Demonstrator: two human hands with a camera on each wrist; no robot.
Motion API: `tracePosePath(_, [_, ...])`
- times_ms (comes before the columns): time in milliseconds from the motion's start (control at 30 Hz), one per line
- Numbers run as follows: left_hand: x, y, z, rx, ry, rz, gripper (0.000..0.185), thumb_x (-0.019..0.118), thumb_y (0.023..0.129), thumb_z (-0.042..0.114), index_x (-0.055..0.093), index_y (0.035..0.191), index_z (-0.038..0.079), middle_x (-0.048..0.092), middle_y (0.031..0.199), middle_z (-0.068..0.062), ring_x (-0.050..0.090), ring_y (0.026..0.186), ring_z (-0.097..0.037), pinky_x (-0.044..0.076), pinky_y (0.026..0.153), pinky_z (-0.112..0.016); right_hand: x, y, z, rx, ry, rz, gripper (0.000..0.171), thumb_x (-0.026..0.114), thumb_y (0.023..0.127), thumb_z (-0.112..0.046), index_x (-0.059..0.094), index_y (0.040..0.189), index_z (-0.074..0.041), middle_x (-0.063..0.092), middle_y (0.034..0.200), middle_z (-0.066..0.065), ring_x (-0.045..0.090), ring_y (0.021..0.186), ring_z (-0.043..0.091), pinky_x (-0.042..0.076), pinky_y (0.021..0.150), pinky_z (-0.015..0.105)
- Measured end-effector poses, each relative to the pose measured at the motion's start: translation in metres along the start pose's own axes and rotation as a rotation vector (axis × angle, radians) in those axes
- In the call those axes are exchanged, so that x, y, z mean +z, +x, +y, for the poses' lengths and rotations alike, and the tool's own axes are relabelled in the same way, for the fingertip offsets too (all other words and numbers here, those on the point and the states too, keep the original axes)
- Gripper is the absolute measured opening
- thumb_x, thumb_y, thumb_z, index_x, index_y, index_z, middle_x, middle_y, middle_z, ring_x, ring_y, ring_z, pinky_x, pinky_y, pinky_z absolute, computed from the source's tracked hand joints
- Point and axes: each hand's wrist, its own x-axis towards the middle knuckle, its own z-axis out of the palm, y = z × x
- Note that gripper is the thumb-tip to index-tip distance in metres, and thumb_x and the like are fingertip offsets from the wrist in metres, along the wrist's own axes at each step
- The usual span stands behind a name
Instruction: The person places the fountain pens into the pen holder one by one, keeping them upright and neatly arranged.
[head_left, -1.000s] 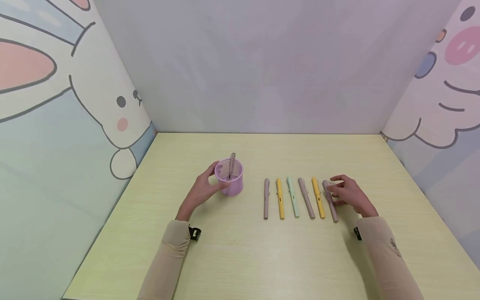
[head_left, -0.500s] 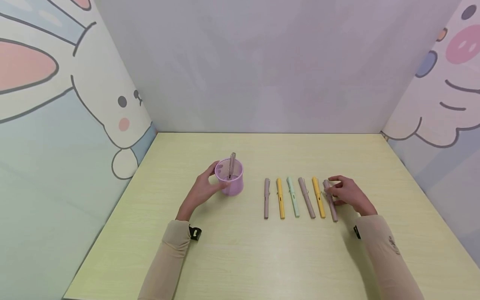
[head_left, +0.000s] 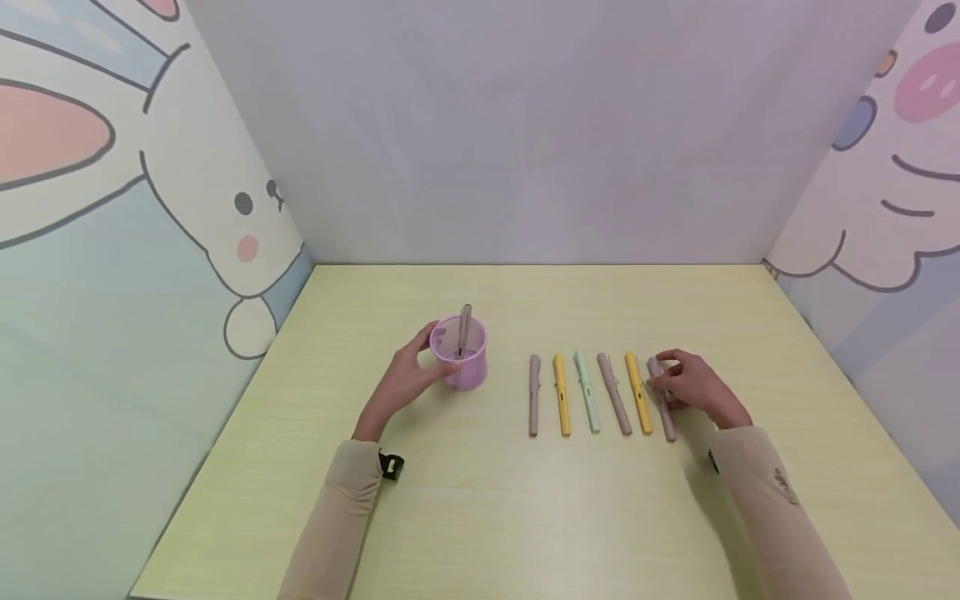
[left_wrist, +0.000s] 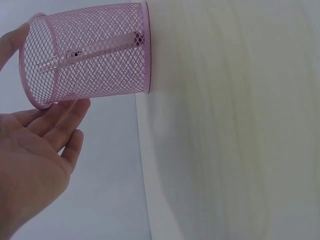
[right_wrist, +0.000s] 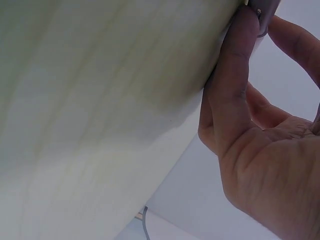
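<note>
We find the outermost mauve pen [head_left: 666, 417] well right of the mesh cup [head_left: 467, 377], long axis running away from us, far end leaning cupward; the nearer right hand [head_left: 696, 386] pinches it, while the left hand [head_left: 407, 377] grips the cup.

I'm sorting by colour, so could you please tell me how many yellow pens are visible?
2: one yellow pen lies second from the left in the row on the table; the other yellow pen is second from the right.
</note>
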Motion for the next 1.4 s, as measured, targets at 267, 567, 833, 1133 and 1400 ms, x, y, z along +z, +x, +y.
tracePosePath(267, [-0.0002, 0.0000, 0.0002, -0.012, 0.002, -0.002, 0.087, 0.077, 0.090, 0.035, 0.034, 0.162, 0.010, 0.053, 0.151, -0.015, 0.043, 0.142, -0.037, 0.032, 0.114, -0.064, 0.0016, 0.0024, 0.0012, -0.016, -0.060, 0.003, 0.063, 0.066, 0.098, -0.009, 0.033, 0.146, 0.015, 0.057, 0.111, 0.028, 0.063, 0.079, 0.020, 0.058, 0.067, 0.034])
tracePosePath(567, [0.0002, -0.0013, 0.0023, -0.010, -0.014, -0.007, 0.089, 0.078, 0.090, 0.032, 0.032, 0.162, 0.007, 0.051, 0.152, -0.017, 0.043, 0.142, -0.038, 0.031, 0.115, -0.064, 0.0002, 0.0003, 0.0029, -0.016, -0.033, 0.012, 0.062, 0.065, 0.098, -0.007, 0.032, 0.146, 0.015, 0.054, 0.115, 0.030, 0.063, 0.083, 0.025, 0.060, 0.067, 0.037])
tracePosePath(833, [0.0000, -0.0019, 0.0037, -0.001, -0.021, -0.008, 0.089, 0.078, 0.090, 0.033, 0.033, 0.162, 0.008, 0.051, 0.153, -0.017, 0.042, 0.143, -0.039, 0.031, 0.114, -0.066, -0.0020, -0.0022, 0.0056, -0.037, 0.021, 0.008, 0.060, 0.064, 0.099, -0.006, 0.032, 0.146, 0.016, 0.053, 0.114, 0.029, 0.064, 0.086, 0.025, 0.061, 0.066, 0.039])
tracePosePath(1133, [0.0000, -0.0010, 0.0036, -0.002, -0.019, -0.006, 0.087, 0.077, 0.090, 0.032, 0.033, 0.162, 0.008, 0.051, 0.152, -0.017, 0.043, 0.142, -0.038, 0.031, 0.114, -0.065, -0.0032, -0.0040, 0.0072, -0.048, 0.054, 0.001, 0.060, 0.061, 0.100, -0.005, 0.030, 0.147, 0.016, 0.051, 0.114, 0.029, 0.064, 0.087, 0.026, 0.061, 0.067, 0.040])
tracePosePath(1400, [-0.0008, -0.0015, 0.0033, 0.000, -0.026, -0.007, 0.087, 0.077, 0.091, 0.032, 0.033, 0.162, 0.008, 0.051, 0.152, -0.017, 0.042, 0.143, -0.039, 0.031, 0.114, -0.066, -0.0038, -0.0043, 0.0070, -0.054, 0.082, 0.006, 0.060, 0.059, 0.099, -0.002, 0.029, 0.147, 0.016, 0.052, 0.114, 0.028, 0.064, 0.085, 0.024, 0.062, 0.067, 0.040])
